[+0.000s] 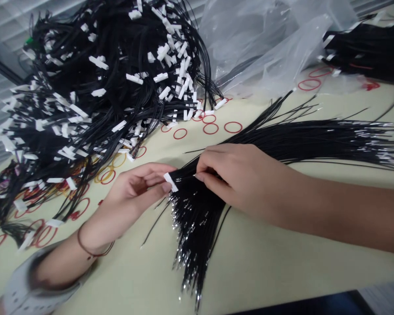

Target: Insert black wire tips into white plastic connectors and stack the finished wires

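Note:
Between the thumb and fingers of my left hand [136, 188] is a small white connector [170, 182], at the left end of some black wires. My right hand [239, 175] is closed in a pinch just to the right of it, over a bundle of thin black wires [197, 214]. A tiny bright tip shows at its thumb; the rest of what it pinches is hidden. The bundle fans downward, its many silvery metal ends spread below my hands. Behind my right wrist, more black wires [308, 140] stretch right with bare shiny ends.
A large heap of black wires with white connectors [118, 74] covers the back left. Red rubber bands [233, 127] lie scattered on the pale yellow table [282, 262]. A clear plastic bag [259, 43] is at the back, beside another dark wire bundle [374, 52].

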{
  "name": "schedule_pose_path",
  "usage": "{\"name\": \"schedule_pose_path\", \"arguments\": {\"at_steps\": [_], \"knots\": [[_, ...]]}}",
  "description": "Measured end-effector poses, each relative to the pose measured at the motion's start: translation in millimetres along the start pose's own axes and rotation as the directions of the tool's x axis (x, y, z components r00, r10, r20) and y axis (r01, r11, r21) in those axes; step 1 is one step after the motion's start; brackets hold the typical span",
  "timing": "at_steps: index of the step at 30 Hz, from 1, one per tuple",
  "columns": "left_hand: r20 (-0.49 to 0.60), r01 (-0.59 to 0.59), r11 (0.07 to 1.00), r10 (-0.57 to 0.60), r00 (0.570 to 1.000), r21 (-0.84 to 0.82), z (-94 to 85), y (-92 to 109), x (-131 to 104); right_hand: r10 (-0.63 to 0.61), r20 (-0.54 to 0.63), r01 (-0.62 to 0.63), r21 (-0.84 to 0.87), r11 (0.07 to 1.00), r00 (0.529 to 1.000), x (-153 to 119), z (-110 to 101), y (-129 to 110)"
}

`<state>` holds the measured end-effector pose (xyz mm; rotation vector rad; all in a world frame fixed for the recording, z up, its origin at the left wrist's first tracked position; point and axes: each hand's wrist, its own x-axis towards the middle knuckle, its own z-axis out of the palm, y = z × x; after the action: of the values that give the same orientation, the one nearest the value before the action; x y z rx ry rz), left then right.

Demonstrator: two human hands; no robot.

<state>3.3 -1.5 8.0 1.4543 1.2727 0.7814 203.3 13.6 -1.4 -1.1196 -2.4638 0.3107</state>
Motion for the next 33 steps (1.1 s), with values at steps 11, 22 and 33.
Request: {"name": "schedule_pose_path", "arguments": {"at_steps": [11,22,33], "knots": [[0.022,0.024,0.999,-0.023,0.999,-0.038,-0.9,-0.3,-0.4,-0.126,-0.017,0.125,-0.027,0.992,0.992,0.3,2.7,2.4],[0.033,0.016,0.999,-0.015,0.999,-0.046,2.0,-0.5,0.2,-0.114,-0.069,0.12,0.089,0.989,0.991,0.5,7.4,0.1],[0.063,-0.01,0.998,0.014,0.998,-0.062,-2.2,-4.3,0.4,-0.039,-0.11,0.069,0.292,0.954,0.993,4.9,12.5,2.4]]}}
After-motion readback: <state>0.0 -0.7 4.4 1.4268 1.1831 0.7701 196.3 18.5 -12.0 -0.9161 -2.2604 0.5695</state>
